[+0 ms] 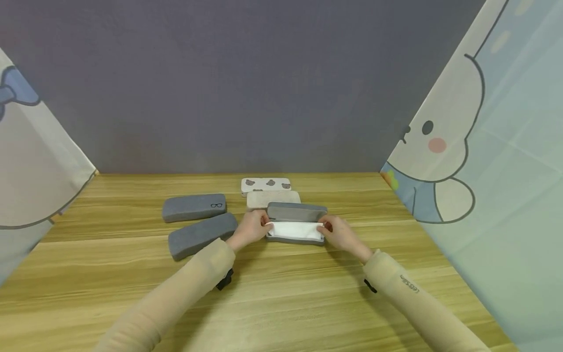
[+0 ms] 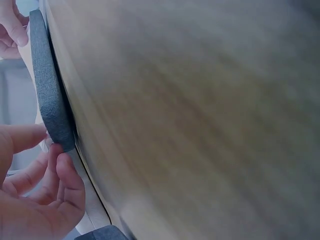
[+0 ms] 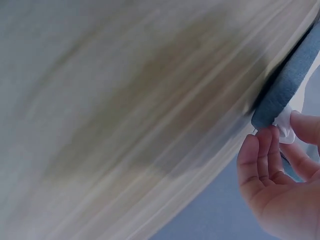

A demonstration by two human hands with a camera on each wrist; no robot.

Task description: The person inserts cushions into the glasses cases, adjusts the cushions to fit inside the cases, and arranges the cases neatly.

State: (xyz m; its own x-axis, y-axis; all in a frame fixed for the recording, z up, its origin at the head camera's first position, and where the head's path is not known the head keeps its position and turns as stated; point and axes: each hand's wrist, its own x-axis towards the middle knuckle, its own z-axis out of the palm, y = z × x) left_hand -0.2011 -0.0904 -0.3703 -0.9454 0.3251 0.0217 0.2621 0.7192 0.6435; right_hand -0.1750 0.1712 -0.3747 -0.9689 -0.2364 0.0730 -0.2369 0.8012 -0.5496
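Note:
A grey glasses case (image 1: 296, 212) lies open on the table in the head view, its lid raised at the back. A folded white cloth (image 1: 295, 230) stretches along its lower half. At the cloth's left end, my left hand (image 1: 253, 227) pinches it between thumb and fingers. My right hand (image 1: 343, 235) pinches the opposite end, and white cloth (image 3: 285, 125) shows by the thumb in the right wrist view. In the left wrist view, the curled fingers of my left hand (image 2: 42, 190) touch the end of the case (image 2: 50, 82). Whether anything lies under the cloth is hidden.
Two closed grey cases, one with a glasses print (image 1: 193, 207) and one plain (image 1: 202, 236), lie to the left. Behind the open case are a cream case (image 1: 272, 198) and a white bear-print case (image 1: 266, 185). A grey wall (image 1: 246, 88) stands behind the wooden table (image 1: 281, 298).

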